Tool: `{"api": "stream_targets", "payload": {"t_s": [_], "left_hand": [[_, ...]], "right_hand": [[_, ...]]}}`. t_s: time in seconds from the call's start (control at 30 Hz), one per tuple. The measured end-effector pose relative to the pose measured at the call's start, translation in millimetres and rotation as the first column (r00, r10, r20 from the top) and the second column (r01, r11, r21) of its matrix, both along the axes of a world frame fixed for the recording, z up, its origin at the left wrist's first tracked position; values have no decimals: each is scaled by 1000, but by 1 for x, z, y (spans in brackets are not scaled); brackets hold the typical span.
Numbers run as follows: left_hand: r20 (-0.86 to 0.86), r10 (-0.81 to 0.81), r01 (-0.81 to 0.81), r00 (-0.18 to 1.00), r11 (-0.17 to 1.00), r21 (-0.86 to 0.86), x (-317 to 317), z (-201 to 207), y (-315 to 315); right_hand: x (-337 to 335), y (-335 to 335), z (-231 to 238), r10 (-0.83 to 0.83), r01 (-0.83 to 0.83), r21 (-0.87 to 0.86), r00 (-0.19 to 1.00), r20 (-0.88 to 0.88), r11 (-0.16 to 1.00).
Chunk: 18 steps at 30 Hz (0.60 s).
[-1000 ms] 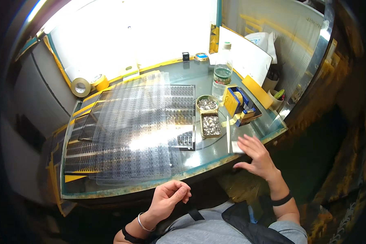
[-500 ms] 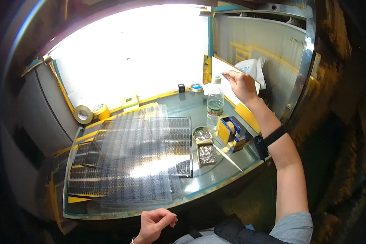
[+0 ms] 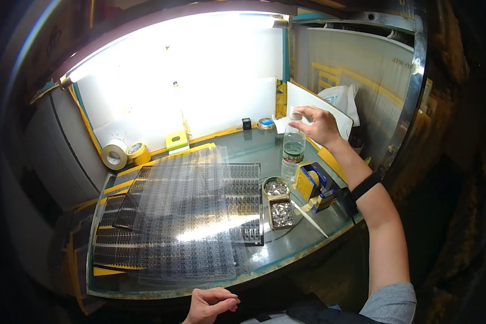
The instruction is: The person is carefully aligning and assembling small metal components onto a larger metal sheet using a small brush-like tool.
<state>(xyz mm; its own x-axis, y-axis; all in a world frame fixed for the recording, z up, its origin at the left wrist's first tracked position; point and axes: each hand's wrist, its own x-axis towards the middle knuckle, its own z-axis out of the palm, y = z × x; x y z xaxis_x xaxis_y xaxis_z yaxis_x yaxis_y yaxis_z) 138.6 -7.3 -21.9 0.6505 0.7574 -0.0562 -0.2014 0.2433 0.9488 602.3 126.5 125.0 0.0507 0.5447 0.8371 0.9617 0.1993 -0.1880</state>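
A clear plastic bottle [image 3: 293, 147] with a pale cap and liquid in it stands upright on the glass table, right of the middle. My right hand [image 3: 319, 125] reaches over from the right, its thumb and fingers closed round the bottle's cap and neck. Before the table's front edge, my left hand [image 3: 213, 305] hangs low with its fingers pressed together. Whatever lies between those fingertips, if anything, is too small to make out. Closest to it on the table are overlapping clear patterned sheets [image 3: 183, 216].
A round tin [image 3: 276, 187] and a square tin [image 3: 282, 214] hold small shiny pieces. Beside them are a blue tape dispenser [image 3: 317, 186] and a white stick [image 3: 309, 218]. Tape rolls [image 3: 114, 155] stand at the back left. A bright panel [image 3: 178, 81] rises behind.
My right hand has come down from just above the bottle and closed round its cap and neck. The left hand stays low, fingers still together. The whole view has shifted slightly.
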Motion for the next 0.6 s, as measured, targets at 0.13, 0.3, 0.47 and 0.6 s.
{"api": "stream_targets", "payload": {"t_s": [0.13,0.3,0.47,0.6], "left_hand": [[38,85,-82,996,994,-65,8,7,-8],[107,96,-95,990,995,-16,0,-2,-8],[94,101,-99,990,995,-30,1,-5,-11],[67,102,-100,992,995,-27,3,-2,-15]], "right_hand": [[-14,11,-1,-109,85,-94,953,-282,992],[60,9,1,246,32,338,621,-744,941],[150,-28,3,732,261,687,-157,-663,678],[152,-29,5,829,368,743,-248,-501,559]]}}
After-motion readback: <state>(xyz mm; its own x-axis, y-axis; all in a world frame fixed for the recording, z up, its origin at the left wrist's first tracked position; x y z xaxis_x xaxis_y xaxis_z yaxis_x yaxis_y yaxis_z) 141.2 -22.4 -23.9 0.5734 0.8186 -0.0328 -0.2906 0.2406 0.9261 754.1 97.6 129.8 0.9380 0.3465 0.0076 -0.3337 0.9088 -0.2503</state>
